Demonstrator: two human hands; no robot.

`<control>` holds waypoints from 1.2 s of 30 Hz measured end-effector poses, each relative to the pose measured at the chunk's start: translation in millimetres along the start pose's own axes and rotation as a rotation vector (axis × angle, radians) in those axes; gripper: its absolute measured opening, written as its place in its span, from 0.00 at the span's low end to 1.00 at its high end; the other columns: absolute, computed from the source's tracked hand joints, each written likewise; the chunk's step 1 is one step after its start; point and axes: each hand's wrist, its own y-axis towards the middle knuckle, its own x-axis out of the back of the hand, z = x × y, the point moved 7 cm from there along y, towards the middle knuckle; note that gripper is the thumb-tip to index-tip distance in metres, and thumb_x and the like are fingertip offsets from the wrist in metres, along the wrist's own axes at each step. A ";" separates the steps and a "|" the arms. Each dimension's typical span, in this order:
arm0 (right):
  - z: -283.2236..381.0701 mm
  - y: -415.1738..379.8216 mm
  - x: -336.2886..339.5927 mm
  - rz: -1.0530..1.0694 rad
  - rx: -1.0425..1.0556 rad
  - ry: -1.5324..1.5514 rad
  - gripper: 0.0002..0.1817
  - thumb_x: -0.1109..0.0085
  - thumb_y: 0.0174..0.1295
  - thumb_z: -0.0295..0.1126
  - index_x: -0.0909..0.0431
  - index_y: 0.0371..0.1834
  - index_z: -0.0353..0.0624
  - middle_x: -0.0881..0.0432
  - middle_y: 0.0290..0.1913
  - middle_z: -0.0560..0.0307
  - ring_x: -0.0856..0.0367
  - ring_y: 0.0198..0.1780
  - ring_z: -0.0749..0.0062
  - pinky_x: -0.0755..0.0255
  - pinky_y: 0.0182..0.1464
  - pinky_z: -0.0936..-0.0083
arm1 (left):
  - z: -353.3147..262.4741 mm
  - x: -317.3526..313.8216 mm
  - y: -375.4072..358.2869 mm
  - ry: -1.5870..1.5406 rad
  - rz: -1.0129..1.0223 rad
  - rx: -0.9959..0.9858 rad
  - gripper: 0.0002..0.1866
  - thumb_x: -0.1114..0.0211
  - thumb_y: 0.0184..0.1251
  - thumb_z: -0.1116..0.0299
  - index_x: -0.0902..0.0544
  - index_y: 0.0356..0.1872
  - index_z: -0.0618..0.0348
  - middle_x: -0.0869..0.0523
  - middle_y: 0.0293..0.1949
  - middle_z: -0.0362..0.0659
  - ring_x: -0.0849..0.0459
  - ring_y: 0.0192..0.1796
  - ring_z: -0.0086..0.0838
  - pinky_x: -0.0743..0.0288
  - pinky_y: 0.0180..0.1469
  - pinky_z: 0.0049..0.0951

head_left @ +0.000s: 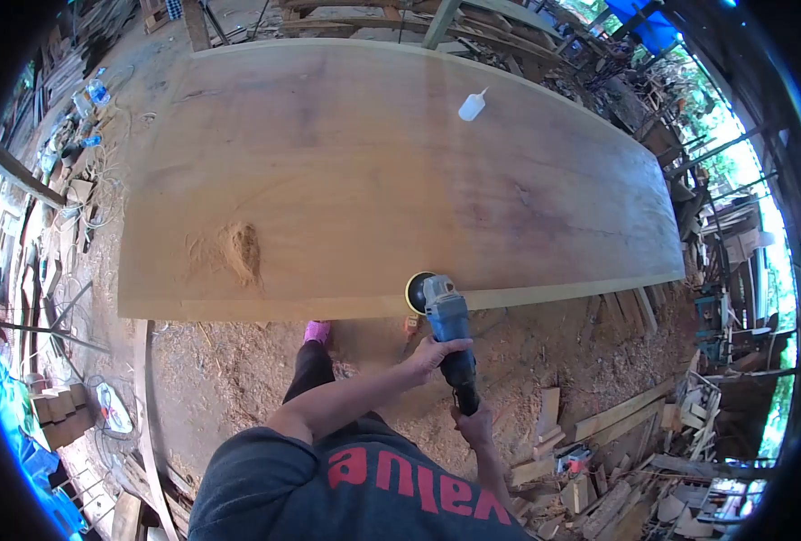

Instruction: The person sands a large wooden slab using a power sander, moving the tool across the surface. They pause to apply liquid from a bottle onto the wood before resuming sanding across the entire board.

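Both of my hands are on a blue-grey angle grinder (450, 320) fitted with a round pad (415, 294). My left hand (437, 353) wraps around the middle of its body, while my right hand (474, 422) grips the dark rear end near the cord. The pad, dark with a yellowish rim, sits right at the near edge of a large wooden slab (355, 180). A heap of sawdust (242, 252) lies on the slab's left part. Farther back on it rests a white squeeze bottle (474, 105) with a pointed nozzle.
Wood shavings cover the ground (211, 370) around my feet; a pink shoe (317, 333) shows below the slab's edge. Wood offcuts (617, 419) are piled at right. An orange tool (411, 326) lies beneath the slab edge. Cords and clutter (103, 180) line the left side.
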 end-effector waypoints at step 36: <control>12.2 -22.7 2.9 -0.114 0.027 0.121 0.17 0.35 0.51 0.27 0.24 0.44 0.37 0.25 0.25 0.62 0.26 0.18 0.77 0.31 0.20 0.77 | -2.3 -22.5 -14.9 0.007 0.045 0.115 0.31 0.22 0.47 0.58 0.24 0.50 0.64 0.15 0.39 0.45 0.15 0.44 0.32 0.21 0.50 0.34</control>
